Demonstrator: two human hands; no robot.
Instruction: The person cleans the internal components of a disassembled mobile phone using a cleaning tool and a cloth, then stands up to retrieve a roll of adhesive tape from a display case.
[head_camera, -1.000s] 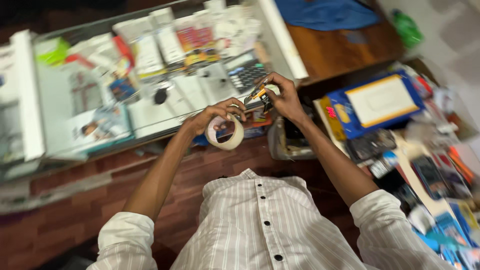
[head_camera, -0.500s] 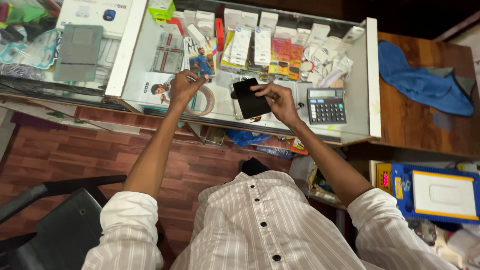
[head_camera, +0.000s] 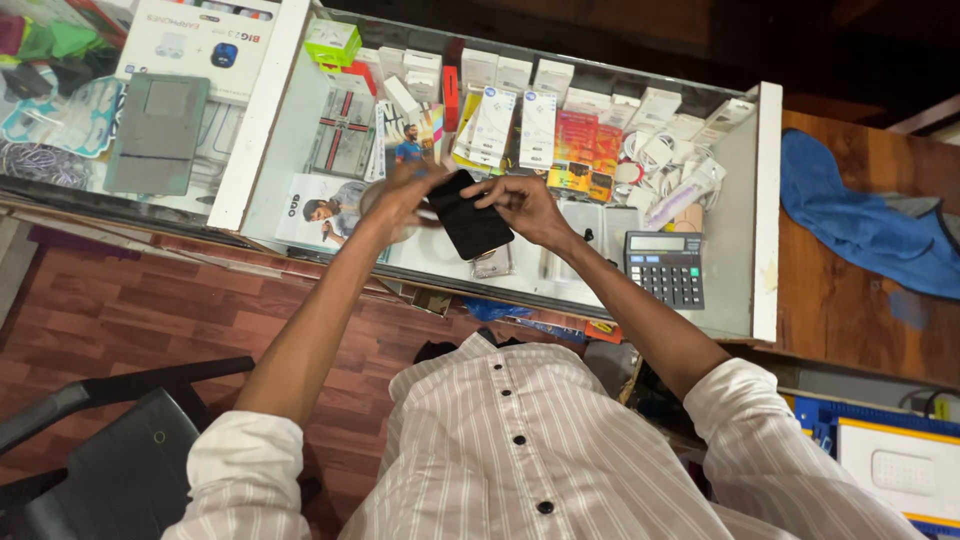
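Both hands are meeting over the glass-topped table (head_camera: 740, 200): the right hand (head_camera: 525, 205) is gripping a black phone (head_camera: 470, 215) by its upper edge, while the left hand (head_camera: 400, 195), slightly blurred, is touching the phone's left side with fingers curled. A grey calculator (head_camera: 665, 265) is lying nearby to the right, well apart from a blue cloth (head_camera: 860, 220).

One head-worn view looks steeply down (close) over the glass counter (head_camera: 300, 130).
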